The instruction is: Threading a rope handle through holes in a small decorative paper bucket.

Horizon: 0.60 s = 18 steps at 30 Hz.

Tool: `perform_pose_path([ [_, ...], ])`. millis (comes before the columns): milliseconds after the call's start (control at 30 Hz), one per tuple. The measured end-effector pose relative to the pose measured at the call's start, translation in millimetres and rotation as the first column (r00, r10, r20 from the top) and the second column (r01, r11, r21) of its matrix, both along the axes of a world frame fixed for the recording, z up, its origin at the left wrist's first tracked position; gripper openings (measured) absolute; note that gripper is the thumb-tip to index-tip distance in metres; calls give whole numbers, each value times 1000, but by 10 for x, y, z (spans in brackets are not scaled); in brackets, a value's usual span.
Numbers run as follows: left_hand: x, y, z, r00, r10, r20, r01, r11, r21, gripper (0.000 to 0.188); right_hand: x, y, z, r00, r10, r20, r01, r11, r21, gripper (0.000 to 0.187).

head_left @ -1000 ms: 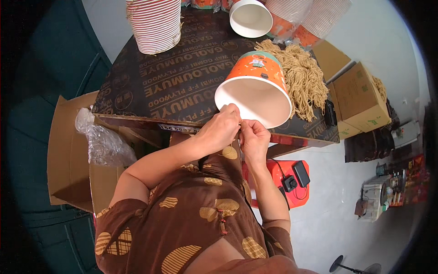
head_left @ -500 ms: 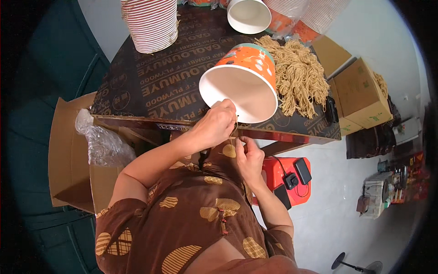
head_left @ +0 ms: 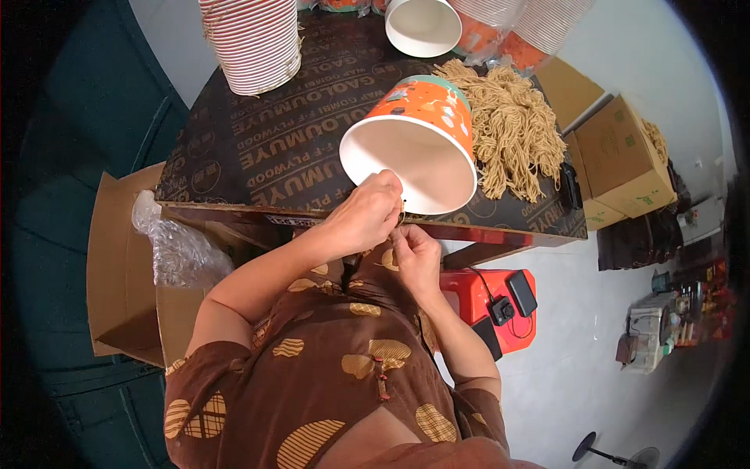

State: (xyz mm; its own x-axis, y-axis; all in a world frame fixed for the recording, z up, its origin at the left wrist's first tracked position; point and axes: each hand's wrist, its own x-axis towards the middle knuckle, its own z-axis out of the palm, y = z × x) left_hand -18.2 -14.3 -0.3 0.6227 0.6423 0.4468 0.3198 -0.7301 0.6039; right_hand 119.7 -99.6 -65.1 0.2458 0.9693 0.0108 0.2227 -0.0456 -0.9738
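Note:
A large orange-patterned paper bucket point(head_left: 433, 105) lies tilted on the table, its white opening facing me. At the near lower rim, my left hand point(head_left: 363, 215) is closed in a pinch; its fingertips sit just inside the opening. A bit of thin tan cord point(head_left: 403, 209) shows at the rim, between the hands. Just below, my right hand point(head_left: 416, 254) pinches the cord with thumb and forefinger, close against the left hand. The exact grip of the left fingers is partly hidden. Right of the bucket lies a heap of tan cords point(head_left: 519, 133).
A tall stack of nested paper buckets point(head_left: 254, 47) stands far left on the dark plywood table point(head_left: 226, 141). Another white-lined bucket point(head_left: 424, 30) lies at the back. An open carton point(head_left: 121, 258) with clear plastic wrap point(head_left: 187, 250) is at left; a red stool point(head_left: 519, 340) carries electronic devices.
My right hand has moved slightly up and left, meeting the left hand below the rim. The left hand and bucket stay nearly in place.

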Motion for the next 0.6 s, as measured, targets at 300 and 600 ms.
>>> perform_pose_path([
  [300, -17, 3, 77, 999, -19, -39, 15, 996, -90, 6, 111, -142, 79, 998, -38, 42, 32, 990, 136, 14],
  [600, -21, 13, 164, 999, -26, -42, 18, 980, -199, 8, 166, -79, -95, 928, 146, 342, -94, 982, -164, 40],
])
